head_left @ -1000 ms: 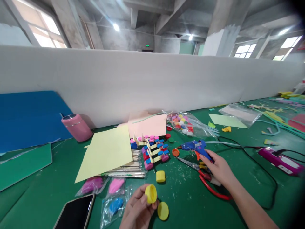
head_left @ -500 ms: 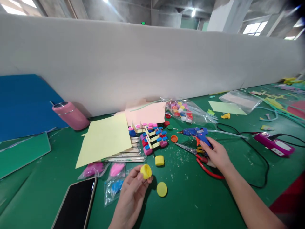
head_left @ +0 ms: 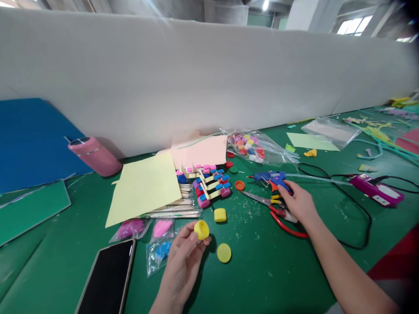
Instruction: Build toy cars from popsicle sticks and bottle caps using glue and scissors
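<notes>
In my left hand [head_left: 187, 257] I pinch a small yellow bottle cap [head_left: 201, 230] between thumb and fingers. Its hollow side faces up, with something yellow in it. My right hand [head_left: 301, 205] is closed on the handle of a blue hot glue gun [head_left: 270, 178], whose nozzle points left and which lies low at the table. A clear glue stick [head_left: 321, 179] sticks out of its back. Under that hand lie scissors [head_left: 262, 199] and red-handled pliers [head_left: 288, 224]. Nearest my left hand are a flat yellow disc [head_left: 224, 253] and a yellow capped piece [head_left: 220, 215].
Small models of sticks and coloured caps [head_left: 212, 185] stand at the middle. Around them lie yellow paper [head_left: 145, 187], a bag of caps [head_left: 250, 146], an orange cap [head_left: 239, 186], a phone [head_left: 106, 279], clay packets [head_left: 163, 250], a pink bottle [head_left: 94, 155] and a purple device [head_left: 376, 190] with black cable.
The view has tilted down slightly. My right hand and the glue gun have shifted a little to the right. My left hand keeps its hold on the yellow cap.
</notes>
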A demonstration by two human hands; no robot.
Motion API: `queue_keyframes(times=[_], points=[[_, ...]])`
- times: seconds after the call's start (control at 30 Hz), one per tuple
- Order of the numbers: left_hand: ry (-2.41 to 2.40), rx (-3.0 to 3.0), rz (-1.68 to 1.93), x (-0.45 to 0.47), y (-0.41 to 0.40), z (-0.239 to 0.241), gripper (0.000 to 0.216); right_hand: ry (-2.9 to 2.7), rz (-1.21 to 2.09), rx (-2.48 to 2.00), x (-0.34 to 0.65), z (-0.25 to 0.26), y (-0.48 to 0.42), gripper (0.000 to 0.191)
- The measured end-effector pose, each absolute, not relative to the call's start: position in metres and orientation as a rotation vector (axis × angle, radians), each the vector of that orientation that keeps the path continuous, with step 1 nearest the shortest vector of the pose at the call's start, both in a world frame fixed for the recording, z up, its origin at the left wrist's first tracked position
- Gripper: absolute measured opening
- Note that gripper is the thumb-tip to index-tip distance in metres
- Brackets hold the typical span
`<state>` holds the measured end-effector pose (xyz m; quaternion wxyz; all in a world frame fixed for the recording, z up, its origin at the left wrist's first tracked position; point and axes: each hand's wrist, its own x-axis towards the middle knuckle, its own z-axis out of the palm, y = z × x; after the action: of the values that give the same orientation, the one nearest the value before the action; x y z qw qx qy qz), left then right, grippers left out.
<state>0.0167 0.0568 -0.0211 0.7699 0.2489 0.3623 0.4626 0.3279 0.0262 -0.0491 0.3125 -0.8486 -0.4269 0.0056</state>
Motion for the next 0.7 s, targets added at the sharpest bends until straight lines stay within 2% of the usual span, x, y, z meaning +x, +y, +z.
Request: queue_keyframes(times=[0.2,0.37,0.53,0.6,0.7], points=[[0.735,0.555,0.989,0.015,0.058,-0.018,0.017,-1.171,-0.035,-2.209,0.326,-0.048,0.027,0.038],[0.737,0.55,1.007,0.015,0.056,-0.014,0.016,-1.303,-0.091,-2.045,0.298,-0.027,0.015,0.037],[0.719,0.548,0.989,0.014,0.056,-0.017,0.015,-1.776,0.269,-1.743,0.227,-0.007,-0.006,0.024],[0.702,0.562,0.988,0.013,0.056,-0.019,0.013,-2.0,0.482,-1.589,0.201,-0.005,-0.009,0.033],[0.686,0.576,1.0,0.012,0.056,-0.02,0.011,-2.16,0.622,-1.558,0.179,-0.009,-0.008,0.051]])
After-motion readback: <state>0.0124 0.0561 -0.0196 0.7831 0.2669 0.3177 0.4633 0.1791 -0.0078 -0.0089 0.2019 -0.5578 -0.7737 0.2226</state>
